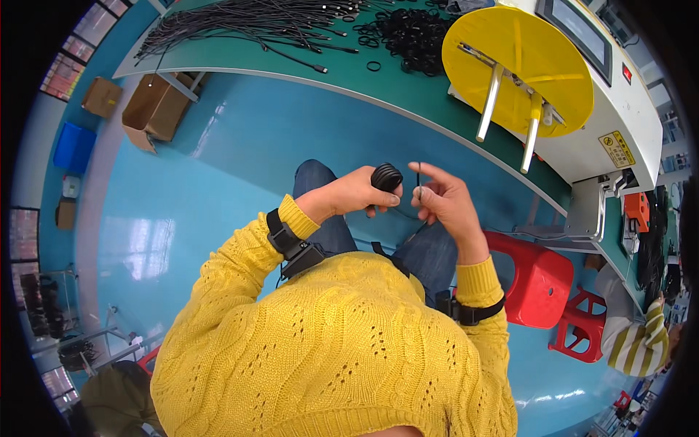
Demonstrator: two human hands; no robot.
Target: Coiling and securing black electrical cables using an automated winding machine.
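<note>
A coil of black cable is gripped in my left hand, its turns bunched above the thumb. Just to the right, my right hand pinches a thin black strand between thumb and index finger. Whether that strand is a small band or part of the cable, I cannot tell. Both hands are held above my lap, a short gap apart, in front of the workbench.
Loose black cables and a heap of black rings cover the bench's far side. At right stands a white machine with a yellow disc bearing two pegs. Red stools are right of me; a cardboard box sits far left.
</note>
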